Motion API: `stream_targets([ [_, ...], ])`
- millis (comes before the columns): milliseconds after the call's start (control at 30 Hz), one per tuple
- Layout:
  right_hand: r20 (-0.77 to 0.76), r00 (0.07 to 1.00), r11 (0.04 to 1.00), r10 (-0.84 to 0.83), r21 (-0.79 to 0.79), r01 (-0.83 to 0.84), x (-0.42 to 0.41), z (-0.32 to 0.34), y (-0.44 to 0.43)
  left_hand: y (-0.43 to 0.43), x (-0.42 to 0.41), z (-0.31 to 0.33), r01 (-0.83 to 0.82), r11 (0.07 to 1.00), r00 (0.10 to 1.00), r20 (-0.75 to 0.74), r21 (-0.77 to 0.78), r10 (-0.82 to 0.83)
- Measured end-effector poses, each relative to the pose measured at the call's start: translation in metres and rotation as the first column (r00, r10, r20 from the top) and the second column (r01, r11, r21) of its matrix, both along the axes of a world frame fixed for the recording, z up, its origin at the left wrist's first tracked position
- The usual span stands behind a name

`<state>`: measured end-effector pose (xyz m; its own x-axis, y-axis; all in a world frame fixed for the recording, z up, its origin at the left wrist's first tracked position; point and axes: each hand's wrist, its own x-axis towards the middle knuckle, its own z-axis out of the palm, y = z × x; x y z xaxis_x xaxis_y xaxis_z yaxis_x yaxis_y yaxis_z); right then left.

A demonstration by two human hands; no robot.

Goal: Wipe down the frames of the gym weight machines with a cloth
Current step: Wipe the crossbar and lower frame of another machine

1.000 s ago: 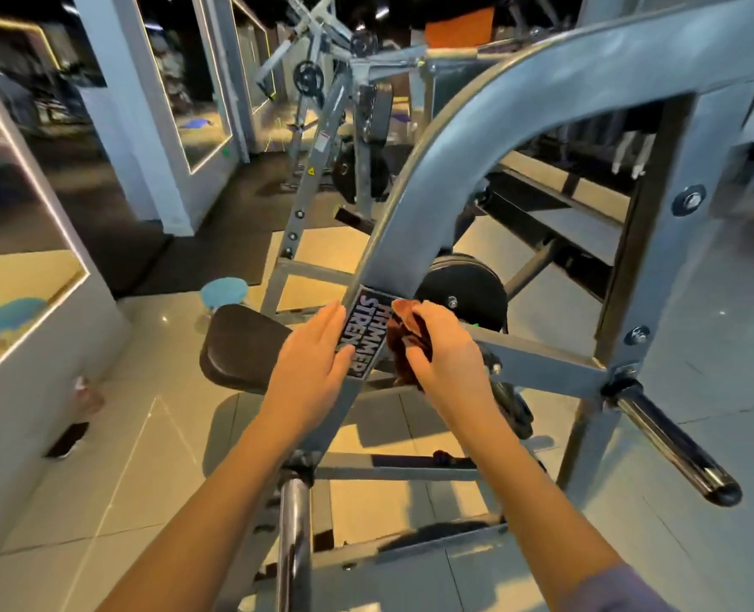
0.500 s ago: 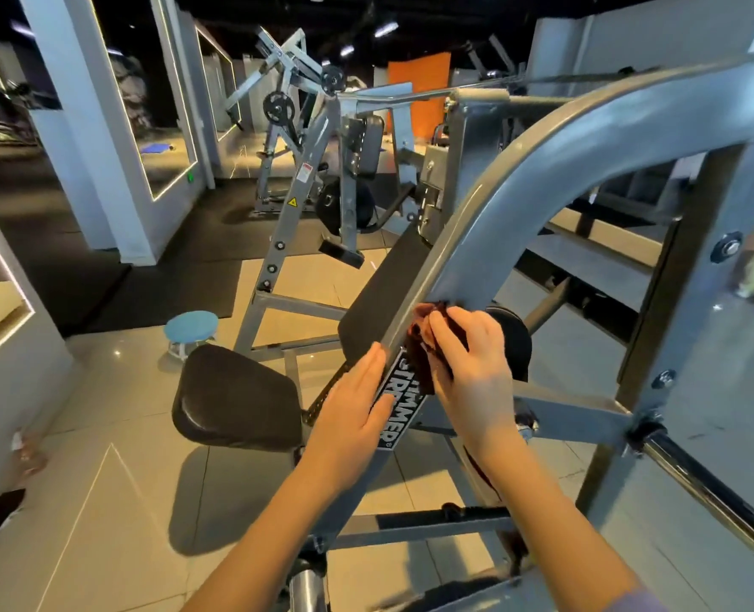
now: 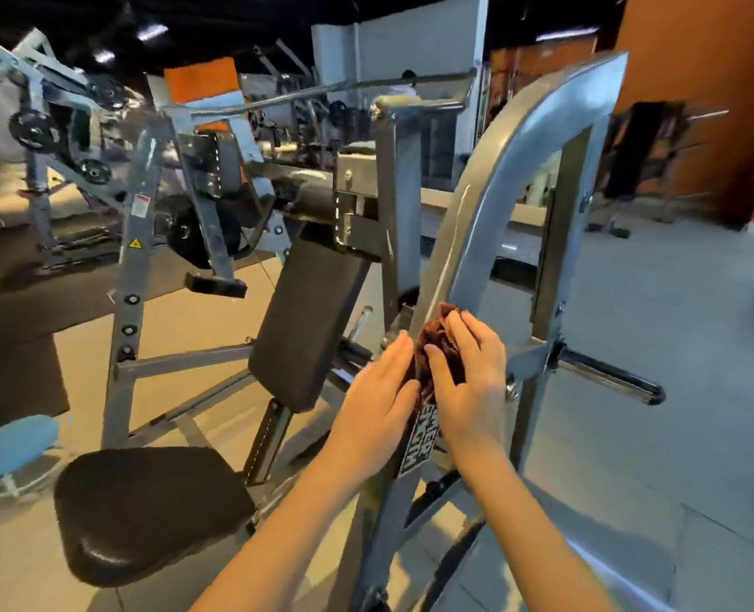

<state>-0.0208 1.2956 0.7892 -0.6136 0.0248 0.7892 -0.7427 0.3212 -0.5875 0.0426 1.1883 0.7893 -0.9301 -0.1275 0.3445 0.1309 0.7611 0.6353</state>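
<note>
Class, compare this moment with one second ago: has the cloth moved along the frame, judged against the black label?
Yes. The cloth has climbed the frame: it lay beside the black label, now it sits above it.

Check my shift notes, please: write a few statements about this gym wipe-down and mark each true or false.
1. The right hand holds a dark red cloth against the curved grey frame. True.
2. The left hand grips the cloth. False: it rests flat on the frame, fingers straight.
3. The black seat pad lies lower left of the hands. True.
4. The chrome peg carries a weight plate. False: it is bare.
</note>
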Motion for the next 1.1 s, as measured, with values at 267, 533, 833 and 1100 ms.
stream_targets([
  [267, -0.125, 0.959, 0.965, -0.256, 0.033, 0.262, -0.006, 0.038, -0.023, -0.022, 0.004, -0.002, 0.176, 0.982, 0.984, 0.011, 0.064, -0.177],
  [533, -0.246, 0.94, 0.955, -0.235, 0.123, 0.271, 0.001, 0.0, -0.019, -0.026, 0.006, -0.007, 0.259, 0.919, 0.965, -0.033, 0.297, -0.261],
  [833, -0.329, 0.852, 0.848, -0.407, 0.212, 0.486, -0.017, 0.048, -0.029, -0.042, -0.011, 0.003, 0.458, 0.763, 0.879, -0.106, 0.455, -0.464],
  [1100, -0.216, 0.748, 0.71, -0.628, 0.237, 0.664, 0.031, -0.024, -0.059, -0.077, -0.029, 0.002, 0.675, 0.551, 0.683, -0.133, 0.491, -0.718],
])
